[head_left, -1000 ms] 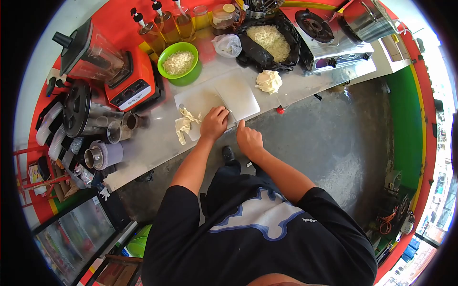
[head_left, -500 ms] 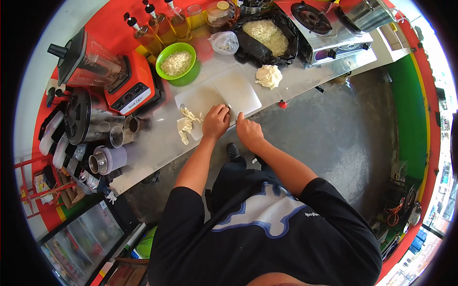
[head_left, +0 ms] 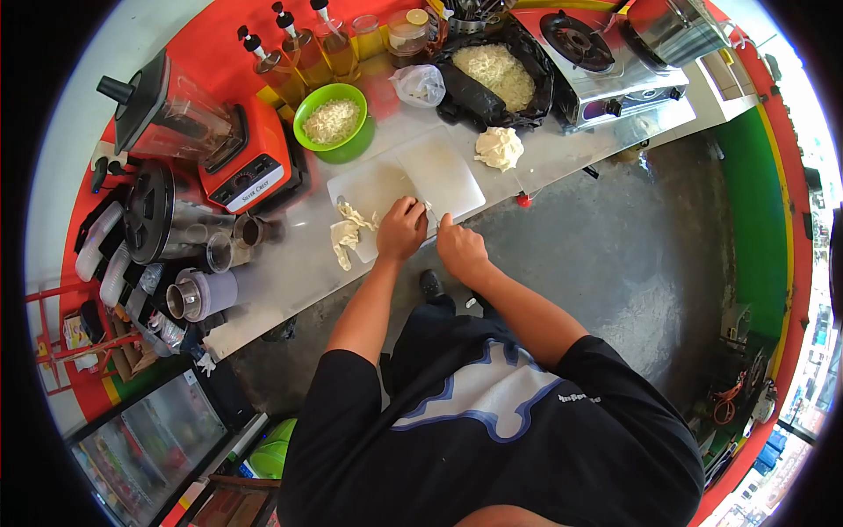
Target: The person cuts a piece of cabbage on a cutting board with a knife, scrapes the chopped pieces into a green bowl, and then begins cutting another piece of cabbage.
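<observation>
My left hand [head_left: 403, 230], its fingers curled, presses on the white cutting board [head_left: 448, 171] near its front edge. Whatever lies under its fingertips is too small to name. Just to its right my right hand [head_left: 461, 244] is closed on a knife [head_left: 432, 213], of which only a little of the blade shows between the hands. Pale yellowish shreds [head_left: 345, 234] lie at the board's left edge, partly on the counter. Behind the board stands a green bowl [head_left: 367, 139] holding pale chopped pieces [head_left: 331, 121].
A pale lump [head_left: 499, 148] sits right of the board. Behind are a black bag [head_left: 470, 92] of chopped pieces, a plastic bag [head_left: 418, 86] and oil bottles [head_left: 307, 57]. A gas stove [head_left: 615, 88] stands right, a red blender [head_left: 250, 162] left.
The view has shifted slightly. A small pale bit now shows by the knife between my hands; both hands remain at the board's front edge.
</observation>
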